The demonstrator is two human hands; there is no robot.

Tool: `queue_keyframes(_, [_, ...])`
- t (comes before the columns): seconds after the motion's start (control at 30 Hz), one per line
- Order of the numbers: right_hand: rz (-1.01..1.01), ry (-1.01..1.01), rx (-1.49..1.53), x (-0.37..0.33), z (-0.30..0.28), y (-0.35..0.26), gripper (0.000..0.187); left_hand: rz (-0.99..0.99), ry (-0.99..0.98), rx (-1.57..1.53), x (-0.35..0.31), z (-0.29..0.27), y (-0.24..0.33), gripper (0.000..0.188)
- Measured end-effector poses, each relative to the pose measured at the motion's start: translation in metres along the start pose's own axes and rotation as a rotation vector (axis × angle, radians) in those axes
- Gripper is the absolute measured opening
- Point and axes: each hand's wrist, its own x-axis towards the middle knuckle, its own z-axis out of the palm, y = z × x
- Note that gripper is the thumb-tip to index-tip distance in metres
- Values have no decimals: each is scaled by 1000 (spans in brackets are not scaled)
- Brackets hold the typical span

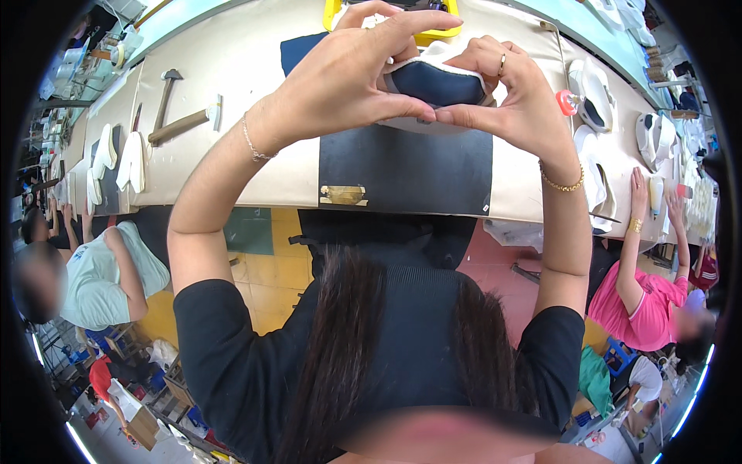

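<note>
One black mat (406, 166) lies nearest on the table, one tape patch (343, 194) on its near left corner. Above its far part is the one shoe (437, 85) in work, gripped from both sides by the left hand (352, 71) and right hand (519, 104), thumbs meeting at its near edge. Its navy panel already sits within a white rim, so joining looks done; the hand-shaping seems unfinished, and the shoe is not yet set down. Beyond are two hammers (164, 97) at left, one navy piece (296, 54) and one yellow tray (331, 11).
</note>
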Motion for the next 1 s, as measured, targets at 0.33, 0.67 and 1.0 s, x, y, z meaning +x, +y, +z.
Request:
queue_keyframes(0.33, [-95,174,-263,-5,5,-5,38,354,156,352,8,4,-5,58])
queue_keyframes(0.67, [-102,211,-555,-99,119,31,25,361,129,587,-79,125,-54,9])
queue_keyframes(1.0, [45,167,-664,-115,130,9,29,252,179,578,-94,143,-49,13])
